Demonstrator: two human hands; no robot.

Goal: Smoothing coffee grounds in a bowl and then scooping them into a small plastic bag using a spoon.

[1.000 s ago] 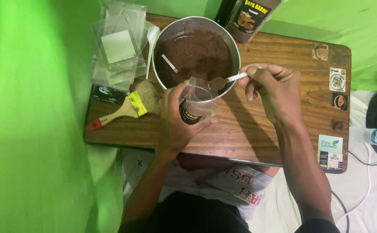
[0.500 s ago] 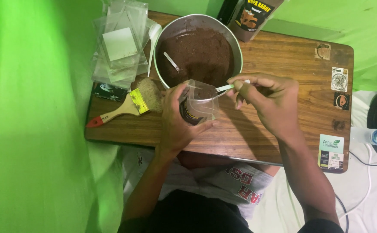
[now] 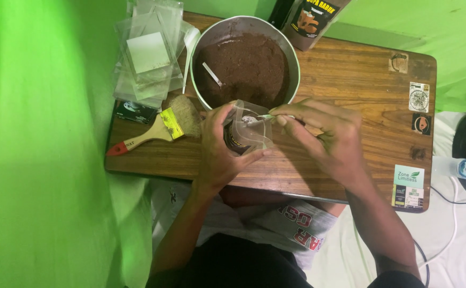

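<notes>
Pouch (image 3: pixel 246 133), a small clear plastic one with a dark label, sat cupped in the person's left hand (image 3: pixel 219 152) just in front of a metal bowl (image 3: pixel 243 58) of brown powder on the wooden worktop (image 3: pixel 350 90), its mouth held open and facing up toward the camera. The left fingers were wrapped around the pouch's sides, clamped on it, while the right hand (image 3: pixel 323 133) pinched the handle of a small spoon (image 3: pixel 257 118), fingers closed together on it, with the spoon's tip sitting in the pouch's mouth. The pouch stood roughly upright, its long axis running from its base in the palm up to the opening, tilted slightly toward the bowl; the spoon lay nearly level, its handle pointing toward the right hand. Filling such a pouch cleanly seemed to call for keeping the mouth wide, the pouch steady and close to the bowl, and the spoon tipped well inside the opening so no powder fell on the wood. A second spoon (image 3: pixel 211 74) lay in the powder. A stack of clear pouches (image 3: pixel 147 53) and a paintbrush (image 3: pixel 153 130) with a red-tipped handle lay left of the bowl, and a dark printed bag (image 3: pixel 313 18) stood behind it.
</notes>
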